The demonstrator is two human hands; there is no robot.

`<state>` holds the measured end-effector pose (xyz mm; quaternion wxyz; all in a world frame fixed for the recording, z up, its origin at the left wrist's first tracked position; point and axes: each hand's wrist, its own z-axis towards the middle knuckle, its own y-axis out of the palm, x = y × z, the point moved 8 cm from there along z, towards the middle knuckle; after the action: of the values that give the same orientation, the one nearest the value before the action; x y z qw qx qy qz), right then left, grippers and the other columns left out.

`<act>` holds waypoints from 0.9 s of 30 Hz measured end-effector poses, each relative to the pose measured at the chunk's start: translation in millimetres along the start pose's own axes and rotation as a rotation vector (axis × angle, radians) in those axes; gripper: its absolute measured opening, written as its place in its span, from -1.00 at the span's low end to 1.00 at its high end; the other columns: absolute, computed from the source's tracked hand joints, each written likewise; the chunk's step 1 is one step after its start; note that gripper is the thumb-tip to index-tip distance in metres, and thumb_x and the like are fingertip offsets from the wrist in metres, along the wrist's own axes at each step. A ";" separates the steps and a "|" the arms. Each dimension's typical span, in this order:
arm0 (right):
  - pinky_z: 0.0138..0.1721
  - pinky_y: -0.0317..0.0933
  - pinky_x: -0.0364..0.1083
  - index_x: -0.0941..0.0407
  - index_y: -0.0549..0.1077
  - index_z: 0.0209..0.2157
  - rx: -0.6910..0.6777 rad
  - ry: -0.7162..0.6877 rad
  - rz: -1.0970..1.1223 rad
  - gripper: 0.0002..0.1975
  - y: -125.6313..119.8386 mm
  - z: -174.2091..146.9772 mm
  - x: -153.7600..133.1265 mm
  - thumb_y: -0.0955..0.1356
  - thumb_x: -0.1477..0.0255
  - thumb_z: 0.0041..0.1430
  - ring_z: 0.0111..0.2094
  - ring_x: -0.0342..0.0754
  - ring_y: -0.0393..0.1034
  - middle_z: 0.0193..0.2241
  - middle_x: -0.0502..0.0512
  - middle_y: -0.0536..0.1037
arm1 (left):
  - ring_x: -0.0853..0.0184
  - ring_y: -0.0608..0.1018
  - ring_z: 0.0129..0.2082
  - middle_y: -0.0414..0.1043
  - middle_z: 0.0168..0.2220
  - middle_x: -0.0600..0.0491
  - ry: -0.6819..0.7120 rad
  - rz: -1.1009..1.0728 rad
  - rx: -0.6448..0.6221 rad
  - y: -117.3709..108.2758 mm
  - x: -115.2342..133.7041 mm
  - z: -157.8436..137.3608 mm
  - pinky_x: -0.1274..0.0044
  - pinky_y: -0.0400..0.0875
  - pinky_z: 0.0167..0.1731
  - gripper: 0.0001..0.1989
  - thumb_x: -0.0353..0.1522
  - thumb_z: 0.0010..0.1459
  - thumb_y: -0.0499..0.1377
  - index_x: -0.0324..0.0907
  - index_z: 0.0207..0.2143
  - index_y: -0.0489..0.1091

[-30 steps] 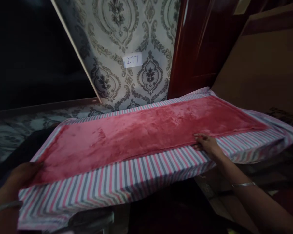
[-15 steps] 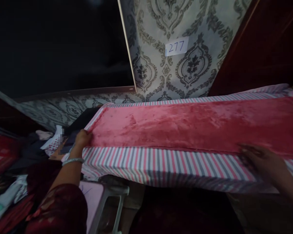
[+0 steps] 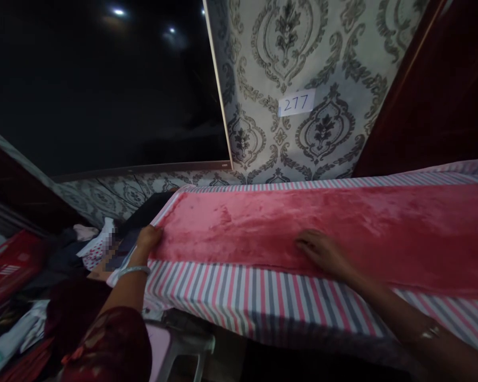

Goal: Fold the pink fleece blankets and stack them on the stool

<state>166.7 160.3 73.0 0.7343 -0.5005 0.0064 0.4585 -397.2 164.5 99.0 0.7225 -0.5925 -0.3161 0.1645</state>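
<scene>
A long pink plush cloth (image 3: 239, 239) lies spread over a striped white, pink and grey cloth (image 3: 231, 286). At its left end, my left hand (image 3: 149, 240) is closed on the near corner of the plush cloth. My right hand (image 3: 321, 252) rests palm down on the plush near its front edge, left of the middle of its length, with fingers loosely stretched and holding nothing. The undersides of both hands are hidden.
A large dark television (image 3: 123, 95) hangs behind, beside patterned wallpaper with a paper label (image 3: 297, 102) reading 277. A plastic stool (image 3: 183, 350) stands below the near edge. Clothes (image 3: 97, 246) and a red bag (image 3: 14, 265) lie at the left.
My right hand has moved left along the plush cloth, from near its right part toward the middle. My left hand stays at the left corner. The view has tilted slightly up.
</scene>
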 end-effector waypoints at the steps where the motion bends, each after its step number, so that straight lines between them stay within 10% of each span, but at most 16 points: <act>1: -0.17 0.36 -0.04 0.09 0.56 -0.28 -0.015 -0.005 -0.012 -0.76 6.6 12.9 2.7 0.24 0.43 0.24 -0.24 0.02 0.49 -0.29 0.14 0.62 | -0.11 0.57 -0.07 0.56 -0.22 -0.39 0.000 0.014 -0.015 1.2 1.8 2.5 0.36 0.44 -0.26 -0.67 -0.23 0.06 0.12 -0.35 -0.35 0.51; 15: 0.11 0.23 -0.01 0.14 0.54 -0.01 -0.160 0.179 -0.205 -0.66 70.7 175.3 73.9 0.29 0.51 0.21 0.05 0.06 0.43 0.00 0.22 0.57 | -0.01 0.59 -0.13 0.56 -0.35 -0.19 0.062 -0.117 -0.072 21.5 56.4 70.6 0.42 0.43 -0.26 -0.78 -0.21 -0.03 0.23 -0.19 -0.53 0.45; 27: -0.04 0.22 -0.10 0.11 0.57 -0.07 -0.259 0.202 -0.372 -0.72 102.0 219.4 111.5 0.28 0.39 0.29 -0.04 0.03 0.45 -0.09 0.19 0.60 | 0.18 0.53 -0.47 0.42 -0.61 0.03 0.028 -0.536 -0.156 64.4 99.2 136.7 0.48 0.39 -0.52 -0.71 -0.21 -0.19 0.36 -0.25 -0.54 0.44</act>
<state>63.4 405.2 55.8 0.7315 -0.6263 -0.0710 0.2600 -403.5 343.8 76.6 0.6967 -0.5437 -0.4634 -0.0656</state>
